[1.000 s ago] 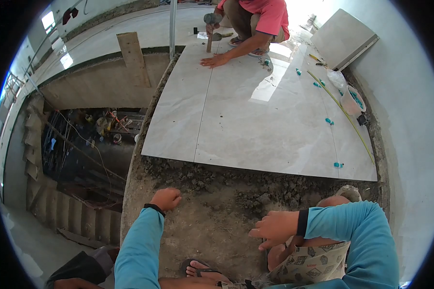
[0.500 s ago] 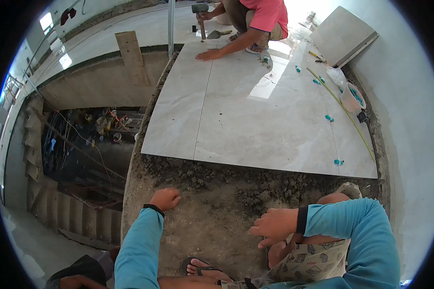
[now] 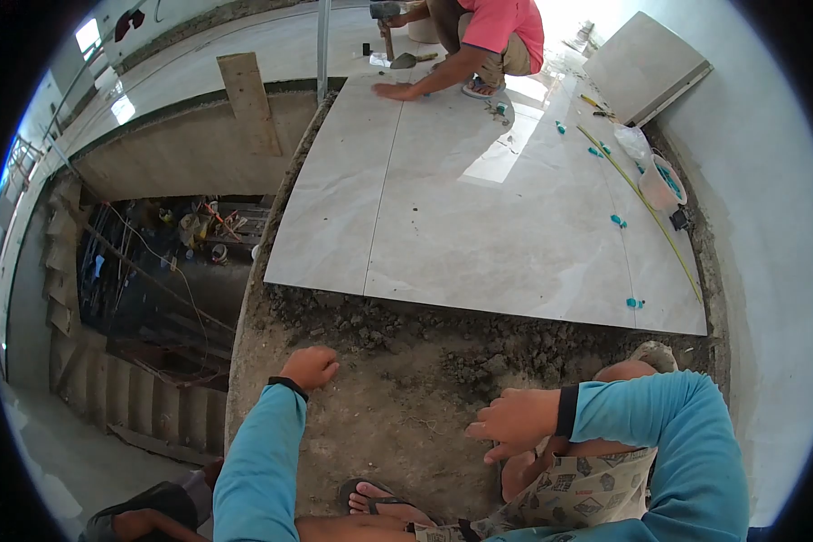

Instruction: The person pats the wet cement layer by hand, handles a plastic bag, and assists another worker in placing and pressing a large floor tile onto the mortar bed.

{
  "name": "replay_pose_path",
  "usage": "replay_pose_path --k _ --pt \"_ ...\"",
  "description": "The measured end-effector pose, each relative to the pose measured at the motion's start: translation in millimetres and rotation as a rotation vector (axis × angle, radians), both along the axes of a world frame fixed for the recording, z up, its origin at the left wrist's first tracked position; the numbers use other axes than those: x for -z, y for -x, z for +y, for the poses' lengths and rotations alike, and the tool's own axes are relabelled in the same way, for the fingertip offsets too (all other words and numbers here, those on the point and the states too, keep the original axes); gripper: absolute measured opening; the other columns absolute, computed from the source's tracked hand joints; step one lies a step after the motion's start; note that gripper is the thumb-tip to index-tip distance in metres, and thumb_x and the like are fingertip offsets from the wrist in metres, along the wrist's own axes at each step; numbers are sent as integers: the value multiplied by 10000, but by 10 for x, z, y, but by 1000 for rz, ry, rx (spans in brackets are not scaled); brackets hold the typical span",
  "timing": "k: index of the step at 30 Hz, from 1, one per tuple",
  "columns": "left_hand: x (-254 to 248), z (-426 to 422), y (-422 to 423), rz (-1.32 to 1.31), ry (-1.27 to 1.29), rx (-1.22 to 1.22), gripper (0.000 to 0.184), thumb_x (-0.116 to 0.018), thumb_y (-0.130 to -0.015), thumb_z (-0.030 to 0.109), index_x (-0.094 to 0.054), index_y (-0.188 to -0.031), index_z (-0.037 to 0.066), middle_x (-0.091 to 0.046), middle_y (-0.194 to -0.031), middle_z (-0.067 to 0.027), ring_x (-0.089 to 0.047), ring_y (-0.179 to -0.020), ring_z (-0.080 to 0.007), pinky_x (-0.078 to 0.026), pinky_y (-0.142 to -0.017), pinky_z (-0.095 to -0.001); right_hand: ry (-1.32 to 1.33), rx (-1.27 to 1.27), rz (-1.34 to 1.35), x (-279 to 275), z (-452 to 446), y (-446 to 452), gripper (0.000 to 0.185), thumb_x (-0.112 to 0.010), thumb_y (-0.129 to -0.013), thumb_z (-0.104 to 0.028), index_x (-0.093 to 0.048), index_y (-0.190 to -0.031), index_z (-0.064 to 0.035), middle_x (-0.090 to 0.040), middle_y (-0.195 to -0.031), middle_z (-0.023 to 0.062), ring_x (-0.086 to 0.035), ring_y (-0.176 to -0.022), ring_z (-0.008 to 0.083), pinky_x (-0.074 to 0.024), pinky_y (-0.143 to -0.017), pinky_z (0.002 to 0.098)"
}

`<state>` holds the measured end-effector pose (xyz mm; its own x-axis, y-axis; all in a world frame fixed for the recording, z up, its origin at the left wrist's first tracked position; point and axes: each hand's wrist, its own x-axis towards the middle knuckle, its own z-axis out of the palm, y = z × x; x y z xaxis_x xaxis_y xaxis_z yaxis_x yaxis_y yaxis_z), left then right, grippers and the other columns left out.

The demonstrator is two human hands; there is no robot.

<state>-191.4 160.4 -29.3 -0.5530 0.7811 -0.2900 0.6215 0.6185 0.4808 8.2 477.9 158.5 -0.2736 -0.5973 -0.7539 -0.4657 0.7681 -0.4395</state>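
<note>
My left hand point(image 3: 310, 369) hangs above the bare dirt floor point(image 3: 370, 425), its fingers curled; whether it holds anything is hidden. Loosely bent, with fingers apart and nothing between them, my right hand point(image 3: 517, 422) is over my knee area. Beyond both hands lie large glossy grey tiles point(image 3: 488, 244), with crumbly dark mortar point(image 3: 479, 357) along their near edge. At the far end a crouching person in a pink shirt point(image 3: 501, 27) holds a mallet point(image 3: 386, 13) and rests the other hand flat on a tile.
An open stairwell point(image 3: 172, 289) drops away at the left. At right are a white bucket point(image 3: 662, 185), a yellow-green strip point(image 3: 646, 212), teal clips point(image 3: 635, 303) and a leaning tile point(image 3: 646, 68). Another person point(image 3: 154, 515) is at the lower left. A trowel point(image 3: 404, 61) lies far off.
The crouching person's mallet has moved up and left, and their flat hand has shifted slightly away. My hands have stayed nearly still. The person at the lower left has moved slightly.
</note>
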Motion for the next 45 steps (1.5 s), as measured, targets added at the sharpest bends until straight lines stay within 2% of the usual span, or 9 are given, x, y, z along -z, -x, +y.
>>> replay_pose_path --k 12,18,20,21,23,24,26,37,45 --pt "5 23 8 0 40 -6 215 -563 -853 263 -581 -836 49 -617 -869 -156 -599 -835 -366 -475 -707 -495 4 7 30 29 14 -25 592 -505 -923 -492 -447 -1328 -64 -601 -1076 149 -595 -993 332 -473 -826 447" --pt "-132 173 61 80 -155 -79 154 -596 -835 190 -565 -825 39 -599 -931 -145 -576 -916 -345 -457 -759 -478 -21 11 -23 31 -2 18 590 -502 -924 -487 -448 -1325 -58 -602 -1081 157 -596 -1002 336 -483 -807 450" --pt "-233 263 60 238 -227 -132 188 -624 -829 188 -586 -956 55 -554 -1109 -131 -517 -1060 -318 -423 -863 -461 -24 14 -32 19 -12 40 587 -503 -924 -483 -448 -1325 -58 -603 -1079 160 -597 -998 341 -482 -812 453" --pt "-223 310 78 232 -226 -135 188 -624 -829 188 -586 -956 55 -554 -1109 -131 -517 -1060 -318 -423 -863 -461 -26 19 -36 19 -19 50 583 -504 -925 -478 -448 -1325 -58 -604 -1078 163 -599 -995 346 -480 -817 456" --pt "-202 399 130 451 -324 -123 398 -631 -838 245 -549 -1189 79 -469 -1292 -119 -434 -1187 -308 -358 -969 -460 -14 30 -47 75 -4 59 584 -511 -921 -476 -449 -1322 -55 -605 -1074 167 -599 -991 353 -478 -822 457" --pt "-205 447 161 445 -326 -126 398 -631 -838 245 -549 -1189 79 -469 -1292 -119 -434 -1187 -308 -358 -969 -460 -5 45 -53 95 9 64 585 -518 -918 -474 -451 -1318 -53 -605 -1070 170 -598 -988 360 -477 -827 459" --pt "-193 534 202 521 -285 -79 544 -619 -851 290 -466 -1333 91 -420 -1383 -129 -400 -1238 -321 -324 -1017 -458 1 67 -76 118 36 84 583 -523 -914 -472 -454 -1312 -53 -605 -1070 174 -598 -986 366 -474 -830 460" --pt "93 790 392 522 -192 -66 631 -594 -859 347 -395 -1400 91 -333 -1475 -127 -316 -1344 -324 -259 -1097 -466 -18 132 -114 338 8 311 541 -513 -919 -469 -486 -1243 -37 -625 -1006 170 -620 -932 364 -485 -829 475" --pt "155 683 376 519 -131 -77 653 -602 -859 324 -355 -1434 136 -279 -1504 -124 -283 -1371 -323 -232 -1124 -477 -16 148 -181 366 -77 503 567 -498 -932 -464 -458 -1300 -34 -596 -1100 195 -602 -986 373 -486 -833 474"
